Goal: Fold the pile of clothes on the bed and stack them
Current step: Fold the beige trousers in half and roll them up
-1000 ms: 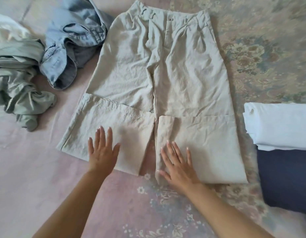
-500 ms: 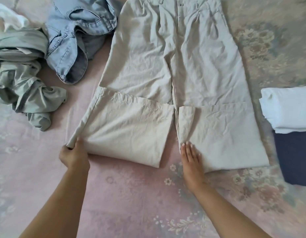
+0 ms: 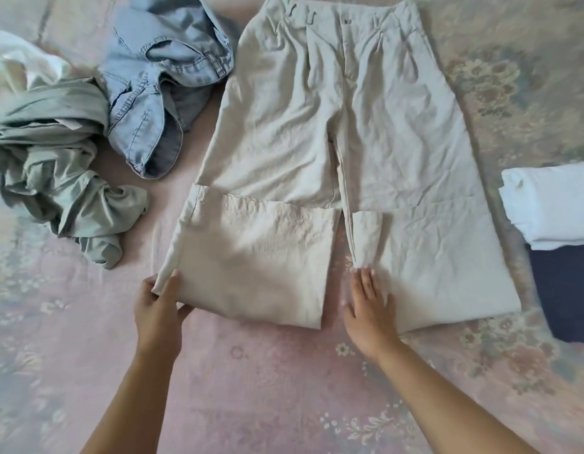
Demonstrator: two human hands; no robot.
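Observation:
Beige trousers [image 3: 320, 132] lie flat on the bed, waistband at the top, both leg ends folded up over the thighs. My left hand [image 3: 159, 306] pinches the lower left corner of the folded left leg. My right hand [image 3: 369, 309] rests flat and open on the inner lower corner of the folded right leg. Unfolded clothes wait at the left: crumpled blue jeans [image 3: 153, 93], a sage green garment [image 3: 54, 165] and a white one [image 3: 18, 67]. At the right edge a folded white piece [image 3: 552, 204] lies on a folded navy piece [image 3: 566, 290].
A pink and grey floral bedspread [image 3: 251, 371] covers the whole surface. Bare bedspread stretches below the trousers, around my forearms, and at the top right.
My left hand went from lying flat on the left leg to gripping its outer lower corner. My right hand slid to the right leg's inner edge. The view shifted slightly.

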